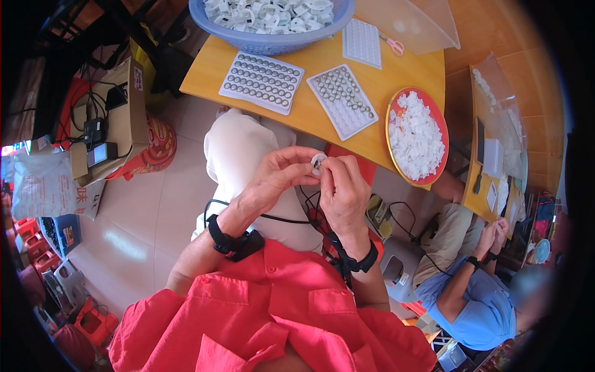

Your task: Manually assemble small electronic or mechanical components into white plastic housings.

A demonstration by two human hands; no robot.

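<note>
Over my lap, my left hand point(280, 175) pinches a small round white plastic piece point(318, 163) with a dark spot at its middle. My right hand point(344, 191) meets it from the other side, its closed fingertips on the same piece. Beyond them on the table lies a white tray point(336, 126) partly filled with round silver button-like parts point(338, 87). Left of it another white tray point(297, 69) carries full rows of similar parts. A red plate with a gold rim point(391, 144) bears a heap of small white pieces point(416, 137).
A blue basket point(273, 44) of white plastic housings stands at the table's far edge. Near it are another white tray point(362, 43) and pink-handled scissors point(394, 46). A cardboard box point(79, 139) with cables stands left. A co-worker in blue point(474, 310) sits at right.
</note>
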